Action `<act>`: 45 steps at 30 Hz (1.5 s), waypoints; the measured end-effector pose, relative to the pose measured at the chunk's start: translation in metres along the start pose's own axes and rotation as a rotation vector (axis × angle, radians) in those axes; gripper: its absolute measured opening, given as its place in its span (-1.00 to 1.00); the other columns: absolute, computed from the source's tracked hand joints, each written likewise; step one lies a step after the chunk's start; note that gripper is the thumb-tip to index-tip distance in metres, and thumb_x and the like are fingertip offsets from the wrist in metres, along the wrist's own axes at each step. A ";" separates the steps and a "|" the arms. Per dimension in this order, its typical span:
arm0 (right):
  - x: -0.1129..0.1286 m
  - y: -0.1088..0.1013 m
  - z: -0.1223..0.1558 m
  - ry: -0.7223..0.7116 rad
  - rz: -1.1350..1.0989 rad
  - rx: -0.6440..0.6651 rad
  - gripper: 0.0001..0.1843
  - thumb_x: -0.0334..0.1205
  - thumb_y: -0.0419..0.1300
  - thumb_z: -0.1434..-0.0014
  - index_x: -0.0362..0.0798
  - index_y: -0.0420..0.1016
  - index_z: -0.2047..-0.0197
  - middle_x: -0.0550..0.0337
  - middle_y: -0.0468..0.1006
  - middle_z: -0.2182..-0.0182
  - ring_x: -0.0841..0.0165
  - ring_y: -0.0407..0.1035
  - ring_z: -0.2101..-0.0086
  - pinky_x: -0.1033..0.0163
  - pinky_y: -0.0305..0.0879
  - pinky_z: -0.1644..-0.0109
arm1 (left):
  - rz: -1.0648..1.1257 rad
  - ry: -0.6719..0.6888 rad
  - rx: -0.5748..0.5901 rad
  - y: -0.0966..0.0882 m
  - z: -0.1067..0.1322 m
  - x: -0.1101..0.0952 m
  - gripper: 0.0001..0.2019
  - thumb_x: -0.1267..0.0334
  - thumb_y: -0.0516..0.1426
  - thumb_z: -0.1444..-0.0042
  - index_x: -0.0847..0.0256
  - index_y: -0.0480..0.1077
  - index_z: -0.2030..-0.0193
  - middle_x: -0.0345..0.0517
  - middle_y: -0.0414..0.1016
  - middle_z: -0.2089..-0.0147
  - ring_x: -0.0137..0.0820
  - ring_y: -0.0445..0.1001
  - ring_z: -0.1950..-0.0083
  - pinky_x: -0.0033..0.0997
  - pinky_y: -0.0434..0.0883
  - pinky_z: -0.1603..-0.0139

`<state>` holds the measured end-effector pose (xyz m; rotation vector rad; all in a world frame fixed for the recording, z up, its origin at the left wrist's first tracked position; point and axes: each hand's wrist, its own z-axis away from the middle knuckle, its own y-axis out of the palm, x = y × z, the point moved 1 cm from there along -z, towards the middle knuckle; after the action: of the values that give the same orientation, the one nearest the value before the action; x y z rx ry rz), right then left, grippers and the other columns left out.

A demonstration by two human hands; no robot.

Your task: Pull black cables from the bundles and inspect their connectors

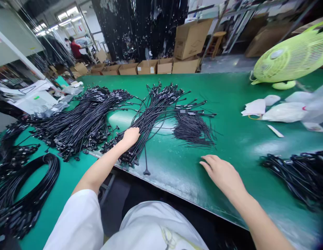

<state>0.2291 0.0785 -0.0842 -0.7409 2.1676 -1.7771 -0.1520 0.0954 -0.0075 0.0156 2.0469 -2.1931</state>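
Note:
My left hand [130, 136] reaches into a long bundle of thin black cables [153, 111] on the green table [229, 139]; its fingers curl down onto the strands. My right hand [222, 173] hovers flat over bare green surface, fingers stretched out, holding nothing. A small fan of short black ties [194, 130] lies just beyond my right hand. One cable [146, 161] hangs over the near table edge.
A bigger cable heap [78, 118] lies left, coiled cables [23, 187] at far left, another pile [299, 173] at right. Plastic bags [289, 111] and a yellow-green fan [291, 57] sit at back right. Cardboard boxes [163, 66] line the far edge; a person in red [75, 48] works far off.

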 end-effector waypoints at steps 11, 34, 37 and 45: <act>0.103 -0.064 -0.055 -0.205 -0.518 -0.076 -0.44 -0.14 0.06 -0.33 0.03 0.08 -0.35 -0.03 0.35 -0.15 0.32 0.47 0.22 0.20 0.41 0.10 | 1.129 0.302 0.503 -0.056 0.146 -0.080 -0.43 0.16 -0.03 -0.33 0.16 -0.07 -0.44 -0.31 0.27 0.41 -0.57 0.16 0.55 -0.55 0.22 0.50; 0.040 -0.219 -0.140 0.045 0.220 -0.517 -0.64 -0.27 -0.16 -0.42 -0.22 0.40 -0.02 -0.10 0.46 0.12 0.23 0.39 0.22 0.18 0.25 0.23 | 1.921 0.695 -0.040 -0.060 0.184 0.059 -0.75 -0.03 0.24 -0.10 0.10 0.51 0.27 -0.46 0.21 0.75 -0.69 0.09 0.84 -0.75 0.14 0.79; 0.051 -0.168 -0.083 -0.101 0.189 -0.006 -0.74 -0.35 -0.06 -0.35 -0.21 0.44 0.13 -0.02 0.47 0.35 0.35 0.31 0.52 0.28 0.02 0.48 | 1.629 0.252 -0.303 -0.055 0.167 0.020 -0.77 0.09 0.17 -0.21 0.13 0.51 0.08 -0.18 0.57 0.32 -0.54 0.54 0.42 -0.66 0.47 0.44; 0.072 -0.141 -0.006 -0.267 -0.200 0.097 -0.78 -0.15 0.06 -0.33 -0.05 0.45 0.27 0.15 0.54 0.36 0.35 0.40 0.39 0.29 0.07 0.42 | 1.175 0.444 0.444 -0.008 0.136 -0.121 -0.63 0.03 0.02 -0.30 0.25 0.49 0.04 -0.20 0.40 0.48 -0.45 0.41 0.40 -0.38 0.43 0.19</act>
<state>0.1980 0.0271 0.0630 -1.1335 1.8768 -1.7438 -0.0210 -0.0276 0.0228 1.4248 1.0469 -1.7777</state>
